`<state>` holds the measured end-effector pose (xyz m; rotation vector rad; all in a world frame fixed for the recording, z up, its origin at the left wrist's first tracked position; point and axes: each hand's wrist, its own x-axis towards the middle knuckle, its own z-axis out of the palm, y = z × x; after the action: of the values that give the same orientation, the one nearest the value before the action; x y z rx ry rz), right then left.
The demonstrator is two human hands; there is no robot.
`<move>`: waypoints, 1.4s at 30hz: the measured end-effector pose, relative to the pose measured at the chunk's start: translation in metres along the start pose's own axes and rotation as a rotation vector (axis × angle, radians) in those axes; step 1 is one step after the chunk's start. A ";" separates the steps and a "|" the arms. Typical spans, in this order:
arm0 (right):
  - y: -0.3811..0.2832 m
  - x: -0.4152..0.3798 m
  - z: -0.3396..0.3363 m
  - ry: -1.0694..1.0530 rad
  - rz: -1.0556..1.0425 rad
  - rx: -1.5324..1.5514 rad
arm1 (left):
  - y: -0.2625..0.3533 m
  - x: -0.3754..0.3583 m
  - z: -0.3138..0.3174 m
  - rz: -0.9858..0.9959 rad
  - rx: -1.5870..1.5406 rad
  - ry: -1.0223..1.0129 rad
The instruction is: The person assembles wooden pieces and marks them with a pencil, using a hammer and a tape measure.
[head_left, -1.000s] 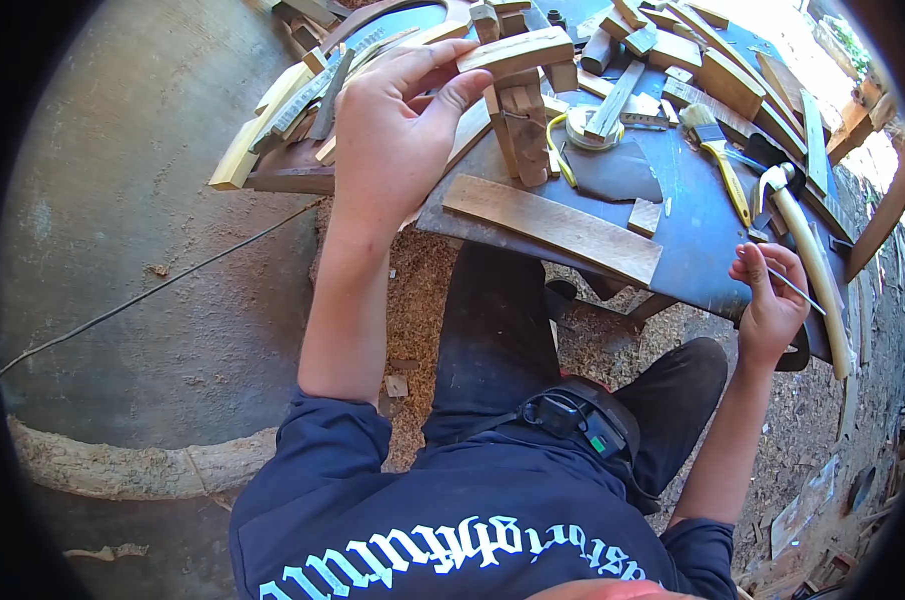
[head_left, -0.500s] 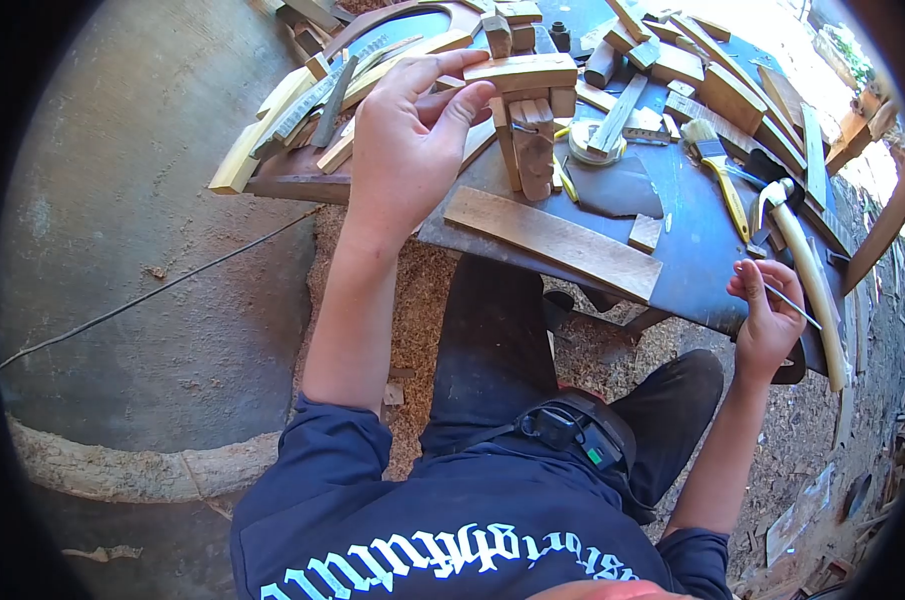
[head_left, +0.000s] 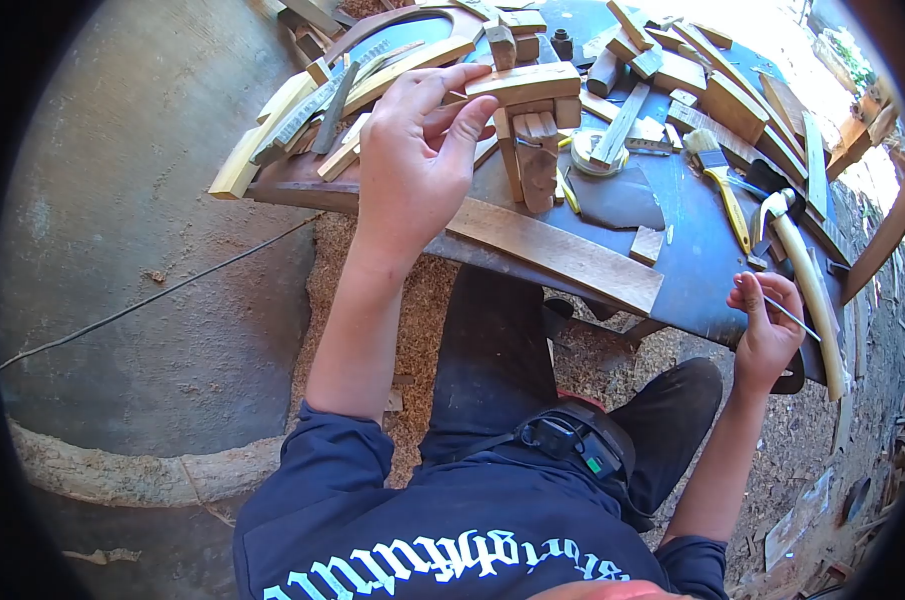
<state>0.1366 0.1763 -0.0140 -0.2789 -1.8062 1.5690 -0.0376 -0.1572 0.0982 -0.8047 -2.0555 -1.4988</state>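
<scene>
My left hand [head_left: 413, 165] has its thumb and index finger at the near-left end of a light wooden block [head_left: 528, 84], one on each side. That block lies across an upright wooden piece [head_left: 538, 170] at the table's front. A small dark wood piece [head_left: 501, 45] stands just behind it. At the right, my right hand [head_left: 770, 335] is closed around a thin pale rod [head_left: 793, 318], whose exact kind I cannot make out. Close to this hand lies a claw hammer [head_left: 798, 255] with a wooden handle. A flat board [head_left: 553, 250] rests along the front edge.
Several wood offcuts [head_left: 733, 105] pile up at the back of the dark table [head_left: 698, 285]. A yellow-handled paintbrush [head_left: 728, 200] and a roll of tape [head_left: 598, 158] lie among them. Wood shavings [head_left: 418, 350] cover the ground beneath.
The view has shifted slightly, so the table and block sit a little lower. My left fingers remain at the block's end; my right hand keeps the thin rod, almost unmoved.
</scene>
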 end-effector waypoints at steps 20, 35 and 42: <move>0.004 0.000 -0.001 -0.108 -0.010 -0.006 | -0.004 -0.003 -0.003 0.107 0.092 -0.041; -0.018 0.008 0.020 -0.319 0.079 0.019 | -0.007 -0.004 -0.002 0.114 0.089 -0.015; -0.090 0.036 0.098 -0.532 -0.263 0.161 | 0.016 -0.009 -0.008 0.132 0.152 -0.062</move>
<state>0.0739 0.1001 0.0830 0.4787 -1.9836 1.6844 -0.0197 -0.1622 0.1054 -0.9172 -2.0874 -1.2457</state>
